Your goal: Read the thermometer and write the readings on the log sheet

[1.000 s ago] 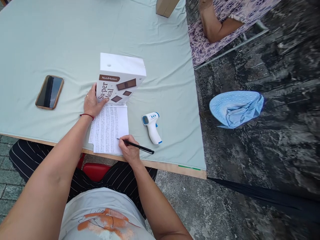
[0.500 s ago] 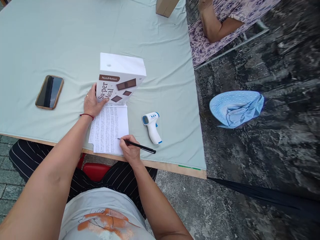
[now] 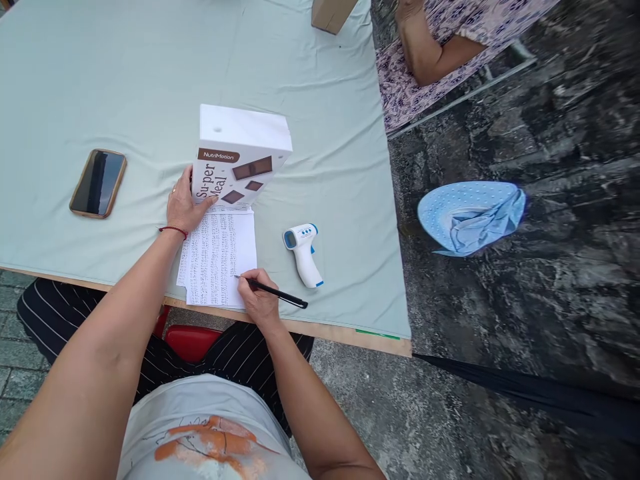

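My right hand [image 3: 259, 300] grips a black pen [image 3: 277, 293] with its tip on a white sheet of paper [image 3: 217, 257] covered in rows of small writing. The sheet lies at the near edge of a table under a pale green cloth [image 3: 150, 67]. My left hand [image 3: 184, 205] rests on the sheet's top left corner and touches a white and brown box [image 3: 240, 157] that stands upright on the paper's far end.
A phone [image 3: 98, 183] lies face up to the left. A white and blue forehead thermometer [image 3: 303, 253] lies right of the paper. A cardboard box [image 3: 333, 13] stands at the far edge. Another person's arm [image 3: 430, 53] shows at upper right. A blue hat [image 3: 470, 215] lies on the ground.
The pen shifts slightly back and forth over the paper's lower right area. My left hand and the box stay still.
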Available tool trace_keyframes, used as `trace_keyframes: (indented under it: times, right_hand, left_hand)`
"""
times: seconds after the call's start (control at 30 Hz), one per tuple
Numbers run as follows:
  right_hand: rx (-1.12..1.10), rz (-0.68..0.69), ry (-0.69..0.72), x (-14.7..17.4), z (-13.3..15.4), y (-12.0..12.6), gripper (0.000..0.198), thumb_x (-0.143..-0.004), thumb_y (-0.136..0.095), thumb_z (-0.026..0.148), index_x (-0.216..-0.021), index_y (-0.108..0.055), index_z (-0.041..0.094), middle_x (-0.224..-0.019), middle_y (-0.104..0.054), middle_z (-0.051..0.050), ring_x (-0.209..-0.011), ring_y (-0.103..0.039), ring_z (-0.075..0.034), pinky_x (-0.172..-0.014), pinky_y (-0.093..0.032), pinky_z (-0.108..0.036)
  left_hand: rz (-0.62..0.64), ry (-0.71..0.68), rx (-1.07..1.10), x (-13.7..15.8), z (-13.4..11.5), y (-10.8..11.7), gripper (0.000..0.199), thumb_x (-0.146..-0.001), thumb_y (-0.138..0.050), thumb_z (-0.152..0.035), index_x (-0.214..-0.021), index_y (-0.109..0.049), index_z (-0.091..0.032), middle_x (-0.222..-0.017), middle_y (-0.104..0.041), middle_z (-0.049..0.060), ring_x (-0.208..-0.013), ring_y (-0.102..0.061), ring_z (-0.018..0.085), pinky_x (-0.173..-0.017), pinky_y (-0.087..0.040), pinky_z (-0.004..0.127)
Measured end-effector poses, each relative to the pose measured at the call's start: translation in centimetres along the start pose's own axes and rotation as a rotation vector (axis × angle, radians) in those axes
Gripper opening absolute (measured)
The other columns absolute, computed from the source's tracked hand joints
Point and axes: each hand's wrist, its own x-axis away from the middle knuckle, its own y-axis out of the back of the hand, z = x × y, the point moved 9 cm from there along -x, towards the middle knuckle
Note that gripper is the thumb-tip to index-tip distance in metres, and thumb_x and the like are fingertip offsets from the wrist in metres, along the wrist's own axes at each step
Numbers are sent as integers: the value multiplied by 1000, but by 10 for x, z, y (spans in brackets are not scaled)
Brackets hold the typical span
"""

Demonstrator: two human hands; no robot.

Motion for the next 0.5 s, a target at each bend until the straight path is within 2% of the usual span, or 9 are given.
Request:
trace_keyframes:
  times: [0.27, 0.5]
  right_hand:
    - [1, -53, -26, 2, -2, 4, 9, -74, -54, 30, -69, -54, 23, -56, -55, 5, -52, -48, -13, -54, -42, -27]
    - [15, -25, 6, 1, 0, 2, 8, -76, -53, 29, -70, -53, 23, -58, -54, 5, -53, -49, -13, -55, -43, -27]
  left_hand:
    - [-16, -20, 26, -1, 2, 1, 86, -74, -73, -55, -146, -35, -26, -141, -54, 11, -137, -44, 37, -114, -34, 57]
    - [-33, -43, 57, -1, 2, 3, 89, -71, -75, -60, -145, -36, -28, -141, -54, 12, -136, -45, 36, -115, -33, 59]
